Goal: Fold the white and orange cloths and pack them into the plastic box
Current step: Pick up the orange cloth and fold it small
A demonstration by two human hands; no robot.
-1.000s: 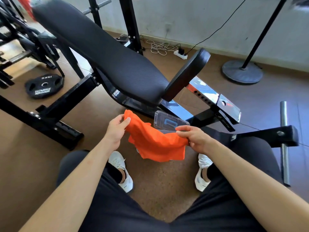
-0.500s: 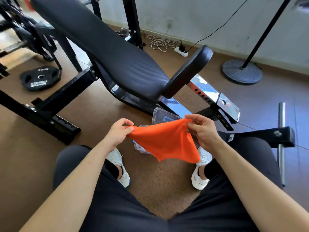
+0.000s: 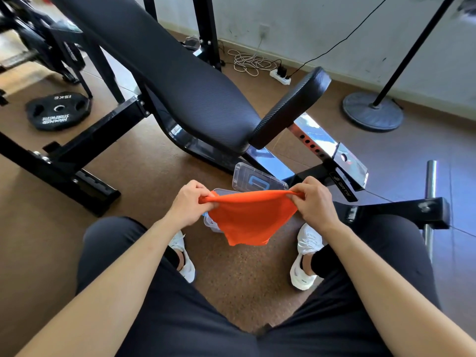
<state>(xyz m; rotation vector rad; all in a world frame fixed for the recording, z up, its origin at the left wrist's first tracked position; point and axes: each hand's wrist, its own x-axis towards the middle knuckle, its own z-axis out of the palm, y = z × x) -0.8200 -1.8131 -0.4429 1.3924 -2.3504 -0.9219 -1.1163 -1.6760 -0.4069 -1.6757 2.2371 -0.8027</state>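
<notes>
Brown floor (image 3: pixel 144 181) is spreading under a black gym bench (image 3: pixel 180 81). Folding the orange cloth (image 3: pixel 249 219) is just starting, I think; next its two top corners are needing to meet. The left hand (image 3: pixel 189 203) is pinching the left corner and the right hand (image 3: pixel 313 202) is pinching the right one, fingers curled tight. The cloth is hanging between the knees (image 3: pixel 108 230), with the plastic box (image 3: pixel 210 224) just behind it (no white cloth is showing).

Left hand (image 3: pixel 189 202) and right hand (image 3: pixel 313 202) pinching orange cloth (image 3: pixel 251 219) taut, clear plastic box (image 3: pixel 211 224) beneath
</notes>
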